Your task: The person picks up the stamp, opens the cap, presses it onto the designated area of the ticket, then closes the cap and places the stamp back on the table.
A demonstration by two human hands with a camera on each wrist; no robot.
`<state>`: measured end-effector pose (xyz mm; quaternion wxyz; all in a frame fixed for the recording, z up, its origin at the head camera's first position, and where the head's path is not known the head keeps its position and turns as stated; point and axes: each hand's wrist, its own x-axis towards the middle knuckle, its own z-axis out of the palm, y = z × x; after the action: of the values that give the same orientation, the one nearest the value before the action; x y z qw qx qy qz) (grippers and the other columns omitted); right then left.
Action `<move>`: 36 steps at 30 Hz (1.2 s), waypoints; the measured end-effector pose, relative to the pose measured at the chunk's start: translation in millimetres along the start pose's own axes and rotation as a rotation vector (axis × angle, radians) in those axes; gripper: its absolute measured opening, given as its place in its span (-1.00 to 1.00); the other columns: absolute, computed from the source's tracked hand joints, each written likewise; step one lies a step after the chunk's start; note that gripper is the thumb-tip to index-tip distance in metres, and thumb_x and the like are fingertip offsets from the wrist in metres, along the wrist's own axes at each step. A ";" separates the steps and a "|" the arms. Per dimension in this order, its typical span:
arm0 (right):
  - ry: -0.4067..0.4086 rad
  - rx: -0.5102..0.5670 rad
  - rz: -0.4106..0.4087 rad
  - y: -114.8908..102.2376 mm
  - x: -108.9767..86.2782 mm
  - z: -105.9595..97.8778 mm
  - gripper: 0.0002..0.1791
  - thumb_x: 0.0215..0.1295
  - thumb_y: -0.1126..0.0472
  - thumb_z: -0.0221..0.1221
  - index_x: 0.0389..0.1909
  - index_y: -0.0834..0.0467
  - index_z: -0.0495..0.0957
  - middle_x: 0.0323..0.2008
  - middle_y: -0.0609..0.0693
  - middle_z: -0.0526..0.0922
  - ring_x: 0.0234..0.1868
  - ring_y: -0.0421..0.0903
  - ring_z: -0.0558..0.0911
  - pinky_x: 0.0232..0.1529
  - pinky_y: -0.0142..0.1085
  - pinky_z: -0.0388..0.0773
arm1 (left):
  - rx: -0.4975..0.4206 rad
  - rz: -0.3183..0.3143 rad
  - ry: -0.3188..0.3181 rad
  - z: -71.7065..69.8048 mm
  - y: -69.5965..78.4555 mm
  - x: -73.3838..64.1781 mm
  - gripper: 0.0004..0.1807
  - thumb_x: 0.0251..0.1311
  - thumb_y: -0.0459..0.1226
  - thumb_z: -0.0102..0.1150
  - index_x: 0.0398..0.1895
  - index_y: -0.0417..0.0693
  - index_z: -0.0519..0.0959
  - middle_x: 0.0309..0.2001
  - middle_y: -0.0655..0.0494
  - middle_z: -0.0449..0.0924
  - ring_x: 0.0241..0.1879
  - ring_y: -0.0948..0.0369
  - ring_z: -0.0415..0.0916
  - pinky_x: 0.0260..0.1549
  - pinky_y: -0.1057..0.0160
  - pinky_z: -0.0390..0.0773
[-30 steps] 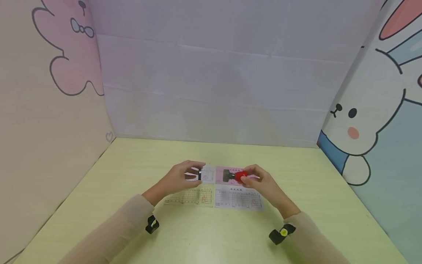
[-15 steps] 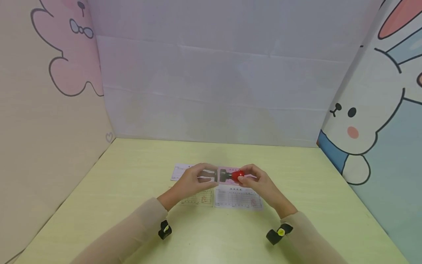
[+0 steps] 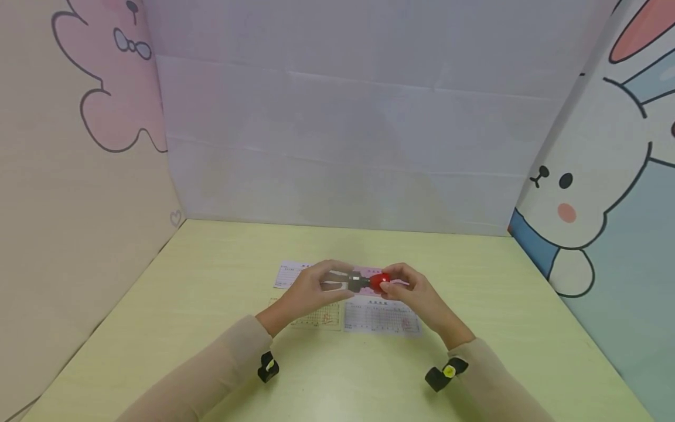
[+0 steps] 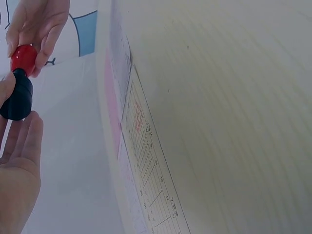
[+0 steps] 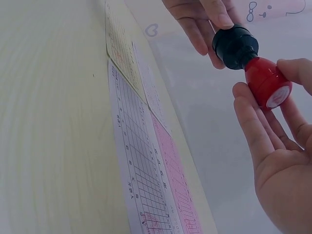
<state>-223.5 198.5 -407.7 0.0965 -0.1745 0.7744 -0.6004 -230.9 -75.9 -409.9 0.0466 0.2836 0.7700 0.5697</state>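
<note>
A hand stamp (image 3: 377, 282) with a red knob handle and a black base lies sideways in the air over the papers. My right hand (image 3: 416, 288) pinches the red knob between thumb and fingers; a round pale label marks its end in the right wrist view. At the stamp's other end, my left hand (image 3: 312, 286) grips the black cap (image 5: 228, 45) between thumb and fingertips. Cap and base meet in one line. Under the hands lie printed forms: a pink sheet (image 3: 370, 271), a lilac sheet (image 3: 381, 317), a yellow sheet (image 3: 319, 320) and a white sheet (image 3: 287, 274).
The forms lie edge to edge on a pale yellow table (image 3: 337, 375). A plain white back panel (image 3: 337, 146) rises behind it, with cartoon-printed panels at the left and the right (image 3: 590, 199). Both wrists wear small black cameras.
My left hand has moved right with the black cap, closing the gap to the stamp's base, where the cap now meets it. My right hand has shifted only slightly left.
</note>
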 end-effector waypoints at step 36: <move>0.055 -0.008 0.009 4.3 -1.8 2.6 -0.50 0.36 -0.01 0.29 0.24 0.03 0.43 0.16 0.05 0.56 0.27 0.06 0.51 0.34 0.13 0.30 | 0.002 -0.004 0.049 10.5 0.9 1.9 -0.50 0.19 -0.25 0.44 0.20 0.09 0.53 0.15 0.17 0.55 0.10 0.08 0.61 0.04 0.24 0.59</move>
<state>-221.6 197.7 -412.7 0.0773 -0.1547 0.7801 -0.6013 -228.0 -65.8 -412.2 0.0287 0.2680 0.7721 0.5755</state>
